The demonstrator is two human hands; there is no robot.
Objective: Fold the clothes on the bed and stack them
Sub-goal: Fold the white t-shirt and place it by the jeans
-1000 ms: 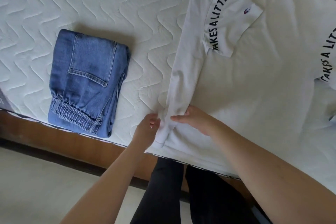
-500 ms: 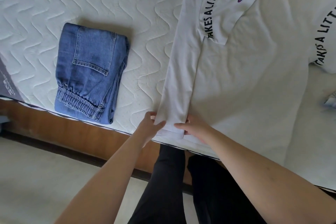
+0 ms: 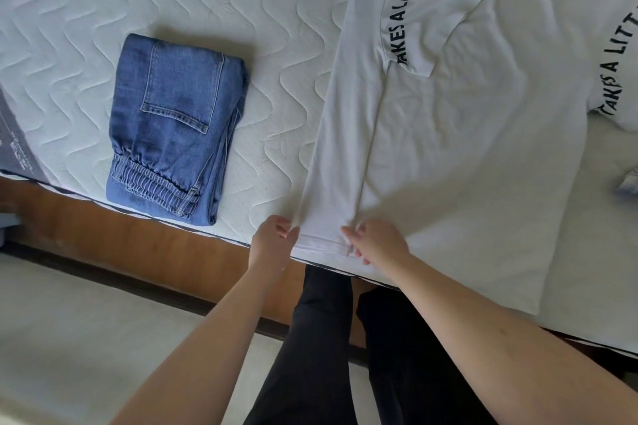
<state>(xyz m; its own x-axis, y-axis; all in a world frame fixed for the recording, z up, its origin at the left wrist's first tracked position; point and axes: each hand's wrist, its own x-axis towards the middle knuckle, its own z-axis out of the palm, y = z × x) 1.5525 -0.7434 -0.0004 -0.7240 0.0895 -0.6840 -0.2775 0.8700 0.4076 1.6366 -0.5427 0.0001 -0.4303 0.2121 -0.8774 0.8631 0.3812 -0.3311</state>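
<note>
A white T-shirt (image 3: 459, 155) with black lettering lies flat on the quilted mattress (image 3: 241, 10), its left side and sleeve folded inward as a long strip. At the shirt's bottom hem near the bed's front edge, my left hand (image 3: 274, 238) pinches the outer corner of that folded strip. My right hand (image 3: 374, 241) pinches the hem at the strip's inner edge. Folded blue jeans (image 3: 172, 127) lie to the left on the mattress, apart from the shirt.
The wooden bed frame (image 3: 114, 234) runs along the mattress's front edge, with pale floor (image 3: 86, 338) below. My legs in black trousers (image 3: 321, 355) stand against the frame. A small bit of another garment (image 3: 630, 184) shows at the right edge.
Both hands slid toward the bed's edge and moved apart along the hem, pulling the folded strip flatter and straighter. The camera shifted slightly.
</note>
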